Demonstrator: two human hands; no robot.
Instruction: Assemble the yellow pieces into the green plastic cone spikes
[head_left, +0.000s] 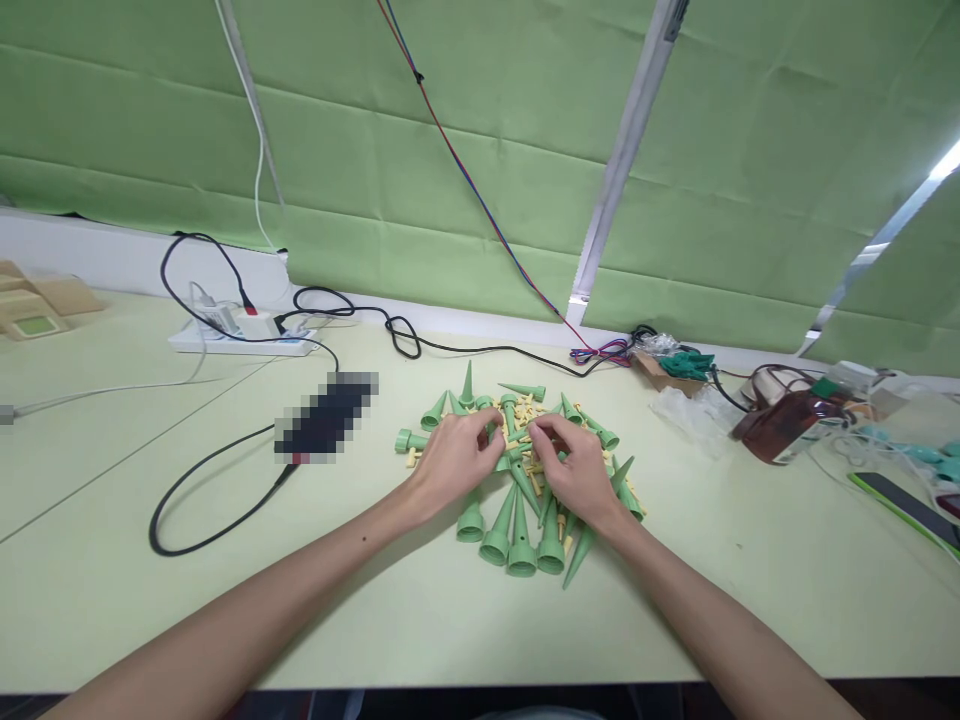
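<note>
Far to the left of the pile of green cones (521,545), a cardboard piece (67,293) lies on the desk (360,620) beside a small pale device (34,318) with a greenish screen. Nearer the pile, though still left of it and farther from the person, a white power strip (244,343) holds several plugs. Between strip and pile lies a dark, blurred-out slab (326,415), a black cable looping from its near end.

The person's left hand (454,455) reaches over the pile's left side, palm down, thumb and forefinger curled close together near a green cone; whether they grip it cannot be told. The cones lie heaped in front of the person, some with their wide ends toward the near side, and small yellow pegs (523,410) are scattered among them. The right hand (581,470) is over the pile's right side, thumb and forefinger nearly meeting just beside green and yellow pieces; what it has hold of, if anything, cannot be told.

Beyond the pile to the right, red and blue wires (600,352) lie coiled near the wall. Farther right of the pile come a clear plastic bag (694,415), a brown bottle (787,425) lying tilted and a green-edged slab (907,510).
</note>
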